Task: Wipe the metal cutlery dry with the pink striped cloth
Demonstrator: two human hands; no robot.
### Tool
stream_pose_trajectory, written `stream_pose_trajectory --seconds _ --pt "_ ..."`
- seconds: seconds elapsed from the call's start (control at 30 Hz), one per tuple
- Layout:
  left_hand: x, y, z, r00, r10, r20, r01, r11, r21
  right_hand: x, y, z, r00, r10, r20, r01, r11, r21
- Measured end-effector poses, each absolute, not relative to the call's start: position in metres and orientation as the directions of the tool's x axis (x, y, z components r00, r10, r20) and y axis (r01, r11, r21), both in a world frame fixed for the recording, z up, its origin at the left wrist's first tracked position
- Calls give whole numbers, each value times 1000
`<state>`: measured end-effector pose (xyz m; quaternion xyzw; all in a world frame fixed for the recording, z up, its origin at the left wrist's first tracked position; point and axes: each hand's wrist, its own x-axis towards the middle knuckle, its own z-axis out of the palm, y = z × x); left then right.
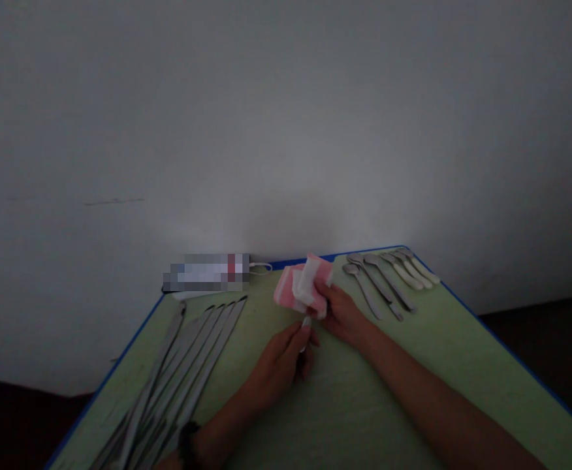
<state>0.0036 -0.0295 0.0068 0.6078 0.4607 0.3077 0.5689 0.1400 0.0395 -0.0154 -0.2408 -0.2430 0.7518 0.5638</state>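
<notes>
My right hand (343, 314) is closed around a pink and white cloth (301, 288), held just above the green table (413, 378). My left hand (281, 365) pinches the handle of a small metal utensil (305, 324) whose upper end goes into the cloth. Most of that utensil is hidden by the cloth and my fingers. Both hands meet near the middle of the table.
Several long metal utensils (188, 365) lie fanned on the left side. Several spoons and pale-handled utensils (388, 277) lie in a row at the far right. A blurred flat object (207, 273) with a white cord lies at the far edge by the wall.
</notes>
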Motion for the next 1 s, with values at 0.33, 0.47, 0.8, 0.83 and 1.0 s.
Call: stream_pose_trajectory --seconds 0.33,0.47,0.8,0.83,1.0 --pt "2 -29 2 401 905 -142 203 63 977 141 37 0 -294 935 -199 -757 -355 -549" --pt "2 -29 3 409 903 -132 193 55 980 141 38 1 -287 932 -221 -768 -362 -529" --pt "1 -28 6 416 900 -128 241 27 970 139 40 -1 -253 956 -149 -806 -293 -513" --pt "1 -28 6 415 900 -130 243 28 970 140 40 -1 -257 955 -148 -807 -296 -511" --pt "1 -29 4 408 901 -145 250 42 967 141 40 -2 -286 949 -135 -788 -313 -530"
